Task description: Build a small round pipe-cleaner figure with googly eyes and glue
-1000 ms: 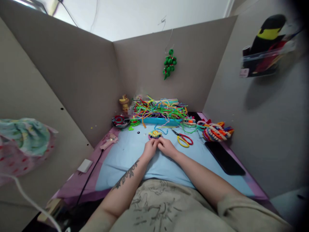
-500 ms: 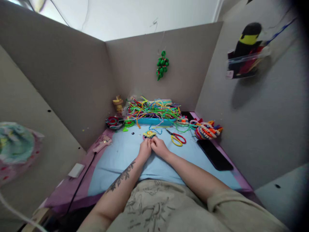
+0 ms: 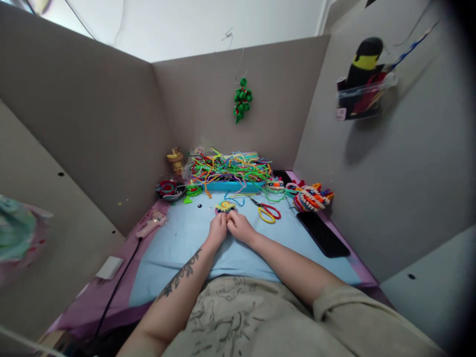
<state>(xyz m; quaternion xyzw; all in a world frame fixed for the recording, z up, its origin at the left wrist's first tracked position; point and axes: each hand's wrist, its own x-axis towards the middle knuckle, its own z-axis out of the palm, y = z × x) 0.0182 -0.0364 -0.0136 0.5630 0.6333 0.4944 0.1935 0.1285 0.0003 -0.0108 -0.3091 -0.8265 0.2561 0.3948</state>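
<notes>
Craftwork [image 3: 225, 206], yellow-topped, directly beyond left grip [image 3: 217, 228], right grip [image 3: 241, 227]

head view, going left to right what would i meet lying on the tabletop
White box → pink corded tool → small dark bead → yellow-topped craft piece → scissors → flat black device.

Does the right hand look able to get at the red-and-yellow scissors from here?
Probably yes: the red-and-yellow scissors lie on the blue cloth just beside the right hand, with nothing visible between. Its fingers seem busy at the small yellow-topped craft piece, though.
</notes>
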